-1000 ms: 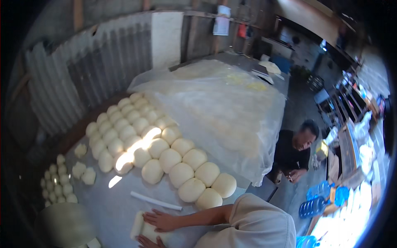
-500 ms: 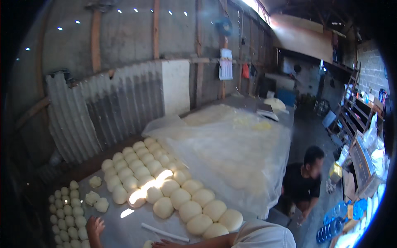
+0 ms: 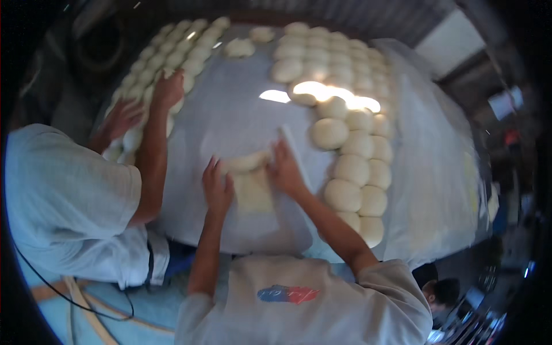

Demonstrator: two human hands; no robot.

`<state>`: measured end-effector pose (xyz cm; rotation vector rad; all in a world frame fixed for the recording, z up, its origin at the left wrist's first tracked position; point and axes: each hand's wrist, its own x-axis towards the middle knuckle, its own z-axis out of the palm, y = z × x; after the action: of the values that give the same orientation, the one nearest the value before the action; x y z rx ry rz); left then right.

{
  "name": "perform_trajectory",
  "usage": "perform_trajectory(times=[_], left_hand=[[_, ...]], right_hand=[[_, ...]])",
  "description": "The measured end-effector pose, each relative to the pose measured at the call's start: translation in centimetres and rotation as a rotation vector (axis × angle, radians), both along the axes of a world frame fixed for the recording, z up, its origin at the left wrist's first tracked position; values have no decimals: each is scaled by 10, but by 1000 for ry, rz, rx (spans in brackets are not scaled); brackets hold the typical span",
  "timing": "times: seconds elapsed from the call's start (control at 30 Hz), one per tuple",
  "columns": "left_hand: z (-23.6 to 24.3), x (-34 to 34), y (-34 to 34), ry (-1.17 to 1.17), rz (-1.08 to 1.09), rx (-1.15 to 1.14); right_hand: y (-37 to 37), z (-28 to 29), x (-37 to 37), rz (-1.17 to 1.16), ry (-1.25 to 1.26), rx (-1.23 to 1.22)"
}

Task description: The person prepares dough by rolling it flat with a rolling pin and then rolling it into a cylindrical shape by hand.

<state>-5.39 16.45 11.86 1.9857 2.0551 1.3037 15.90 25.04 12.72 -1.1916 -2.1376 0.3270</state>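
My left hand (image 3: pixel 218 187) has its fingers apart at the left end of a pale dough roll (image 3: pixel 244 162), which tops a flat dough sheet (image 3: pixel 253 192) on the grey work table (image 3: pixel 201 123). At the roll's right end, my right hand (image 3: pixel 280 164) has spread fingers, slightly blurred. A thin white rod (image 3: pixel 297 158) lies close beside it; I cannot tell if they touch. To the right, several large round dough balls (image 3: pixel 351 169) sit in rows.
A co-worker (image 3: pixel 75 195) stands at my left, both hands among small dough balls (image 3: pixel 172 57). Clear plastic sheeting (image 3: pixel 431 172) covers the table's right part. Another person (image 3: pixel 440 293) is low at the lower right. A black cable (image 3: pixel 75 302) loops at the lower left.
My view has swung down and round to face the dough squarely, bringing the co-worker at left into sight. My hands now sit at the roll's two ends, with flat dough showing between them.
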Motion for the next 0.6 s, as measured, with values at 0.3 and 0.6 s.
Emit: perform_trajectory(times=[0.3, 0.6], left_hand=[[-23, 1, -91, 284, -152, -606], [35, -5, -69, 157, -92, -730]], right_hand=[[-105, -35, -9, 191, -386, -203], [-65, 10, 13, 214, -205, -330]])
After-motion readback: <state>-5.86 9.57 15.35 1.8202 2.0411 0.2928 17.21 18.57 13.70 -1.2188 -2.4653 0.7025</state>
